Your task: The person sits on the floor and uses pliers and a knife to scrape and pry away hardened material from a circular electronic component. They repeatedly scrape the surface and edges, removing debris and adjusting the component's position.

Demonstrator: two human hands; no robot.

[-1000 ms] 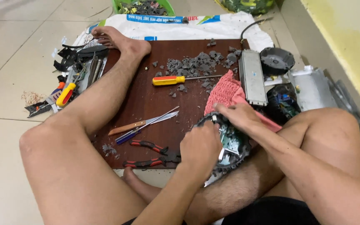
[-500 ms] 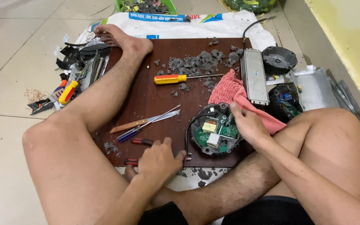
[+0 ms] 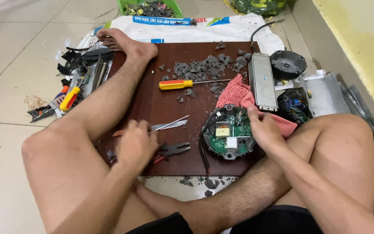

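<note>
Pale tiled floor (image 3: 5, 52) all around, with a dark brown board (image 3: 152, 104) laid across it and a white sack (image 3: 195, 30) under the board's far edge. At far left, off the board: a heap of black scraps and hand tools (image 3: 81, 69), among them a yellow-handled tool (image 3: 69, 99). Bare left leg stretched over the board's left side, foot (image 3: 124, 43) at the far corner. Near the front left edge, left hand (image 3: 135, 145) closed around the red handles of a pair of pliers (image 3: 172, 150), dark jaws poking out to the right, flat on the board. Just beyond the hand: thin metal blades (image 3: 172, 124), tips pointing right. Farther back, mid-board: a screwdriver with yellow and red handle (image 3: 176, 84), shaft running right beside a scatter of grey crumbled chips (image 3: 200, 68). Right of centre: a round black housing with a green circuit board (image 3: 229, 132) inside, lying face up at the board's front edge, a black cable curling down its left rim. Right hand (image 3: 262, 130) gripping that housing's right rim, thumb up over the edge. Behind it, a red cloth (image 3: 236, 93), partly under the hand. Beside the cloth, a long grey metal box (image 3: 262, 81), then a round black cap (image 3: 287, 64) and silvery sheet metal (image 3: 323, 91) against the yellow wall (image 3: 360, 39). Right leg folded along the bottom right.
</note>
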